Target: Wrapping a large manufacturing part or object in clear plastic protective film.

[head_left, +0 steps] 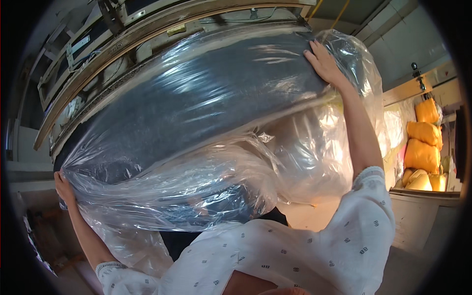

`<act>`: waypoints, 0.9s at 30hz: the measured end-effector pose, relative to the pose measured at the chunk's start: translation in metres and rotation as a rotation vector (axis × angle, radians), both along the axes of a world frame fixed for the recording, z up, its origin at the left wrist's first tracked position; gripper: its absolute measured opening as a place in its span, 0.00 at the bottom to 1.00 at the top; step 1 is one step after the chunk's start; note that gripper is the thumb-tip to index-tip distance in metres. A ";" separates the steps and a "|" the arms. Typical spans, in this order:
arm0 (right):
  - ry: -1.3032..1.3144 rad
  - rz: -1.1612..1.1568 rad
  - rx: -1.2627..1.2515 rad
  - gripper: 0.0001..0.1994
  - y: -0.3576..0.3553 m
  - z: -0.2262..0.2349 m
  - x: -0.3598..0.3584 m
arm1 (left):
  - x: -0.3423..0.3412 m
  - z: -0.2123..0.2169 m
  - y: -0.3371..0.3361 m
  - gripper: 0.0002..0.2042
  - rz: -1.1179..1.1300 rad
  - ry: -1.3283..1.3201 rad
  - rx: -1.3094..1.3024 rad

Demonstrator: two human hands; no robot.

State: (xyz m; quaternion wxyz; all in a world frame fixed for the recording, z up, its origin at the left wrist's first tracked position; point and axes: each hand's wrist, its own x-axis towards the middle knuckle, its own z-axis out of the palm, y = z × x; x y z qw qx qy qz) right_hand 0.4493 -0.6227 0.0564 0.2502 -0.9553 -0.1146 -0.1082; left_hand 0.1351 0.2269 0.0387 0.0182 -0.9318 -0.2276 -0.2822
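A large sheet of clear plastic film [211,172] spreads in front of me, creased and shiny. Part of it lies over a long dark panel-like surface [162,105], and the nearer part bunches toward my body. At the far left end, my left hand [64,188] is closed on the film's edge, where the folds draw together toward it. Out to the far right, my right hand [325,65] rests flat on the film near the dark surface's right end, its fingers stretched out. Loose film billows beyond that hand and hangs beside my right forearm.
A long wooden rail [147,37] with metal brackets and wiring runs behind the dark surface. Several orange bundles [423,142] are stacked on a lit shelf at the right. Pale wall panels [405,34] stand at the far right.
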 end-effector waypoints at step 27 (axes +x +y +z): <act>0.335 1.082 0.750 0.38 0.418 0.095 -0.233 | 0.010 0.126 -0.268 0.07 -0.675 -0.377 -0.273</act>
